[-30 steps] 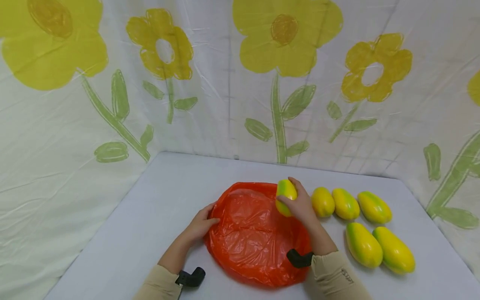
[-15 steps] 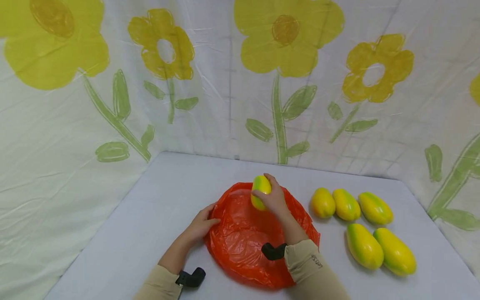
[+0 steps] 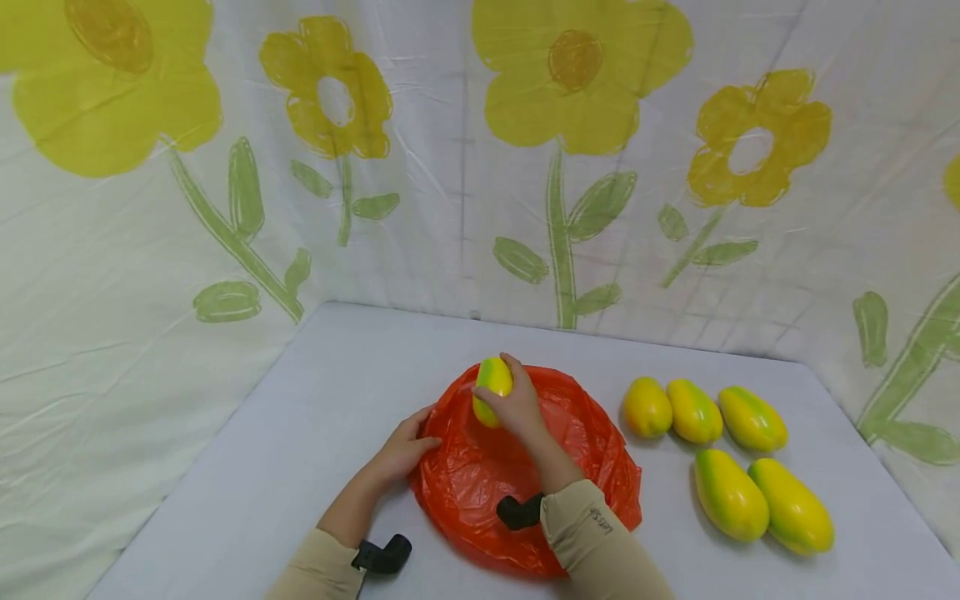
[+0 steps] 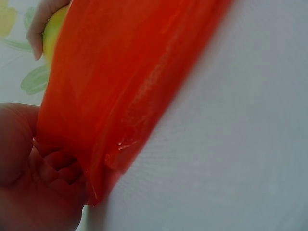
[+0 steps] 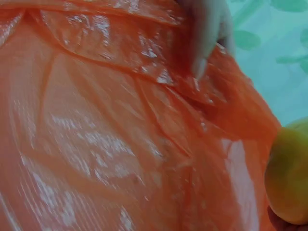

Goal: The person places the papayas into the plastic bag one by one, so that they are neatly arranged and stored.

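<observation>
A red plastic bag (image 3: pixel 480 467) is spread with its mouth open upward in the middle of the table. My left hand (image 3: pixel 401 450) holds the bag's left rim; the left wrist view shows the thumb near the edge and the curled fingers partly hidden by the plastic. Over the bag's back left part, my right hand (image 3: pixel 517 404) grips a yellow-green papaya (image 3: pixel 492 392) with thumb and fingers. The papaya overlaps the bag's rim in the head view, and its lower end (image 5: pixel 291 175) shows at the right wrist view's edge.
Several more papayas (image 3: pixel 731 496) lie to the right of the bag, three in a back row and two in front. A white table (image 3: pixel 247 475) carries everything. Behind it hangs a white cloth (image 3: pixel 427 275) printed with yellow flowers.
My right hand has carried the papaya leftward from the bag's back right rim to its back left part. The left hand has stayed at the rim, and the bag's right side has spread outward.
</observation>
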Tool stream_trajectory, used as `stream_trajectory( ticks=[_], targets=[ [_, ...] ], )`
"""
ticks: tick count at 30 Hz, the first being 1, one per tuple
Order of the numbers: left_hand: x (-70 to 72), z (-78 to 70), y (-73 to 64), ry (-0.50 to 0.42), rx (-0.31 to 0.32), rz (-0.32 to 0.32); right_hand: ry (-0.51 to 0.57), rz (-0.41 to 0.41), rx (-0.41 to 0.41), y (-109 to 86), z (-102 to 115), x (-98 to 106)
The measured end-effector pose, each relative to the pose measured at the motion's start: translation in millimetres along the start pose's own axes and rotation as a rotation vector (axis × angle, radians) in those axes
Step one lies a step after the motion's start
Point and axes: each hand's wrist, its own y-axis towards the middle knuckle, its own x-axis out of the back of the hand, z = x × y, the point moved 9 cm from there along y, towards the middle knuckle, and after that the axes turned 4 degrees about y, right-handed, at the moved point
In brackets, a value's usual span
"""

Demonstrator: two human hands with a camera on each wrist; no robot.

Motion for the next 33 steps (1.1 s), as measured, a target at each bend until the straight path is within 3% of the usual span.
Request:
stream_trajectory(
  ticks=[12, 16, 23, 33],
  targets=[
    [-0.8, -0.6, -1.3, -0.016, 0.003, 0.004, -0.026, -0.084, 0.038, -11.6, 2.1, -14.3],
    [-0.1, -2.1, -2.0, -0.001, 0.005, -0.011, -0.035, -0.057, 0.063, -11.5, 3.5, -20.5],
    [-0.5, -1.1, -1.5, 0.013, 0.005, 0.002, -0.039, 0.004, 0.035, -7.0, -6.7, -34.6],
    [-0.9, -3.2, -1.2, 0.022, -0.014, 0.014, -0.019, 0.009, -0.002, -3.0, -17.3, -39.2]
  ],
)
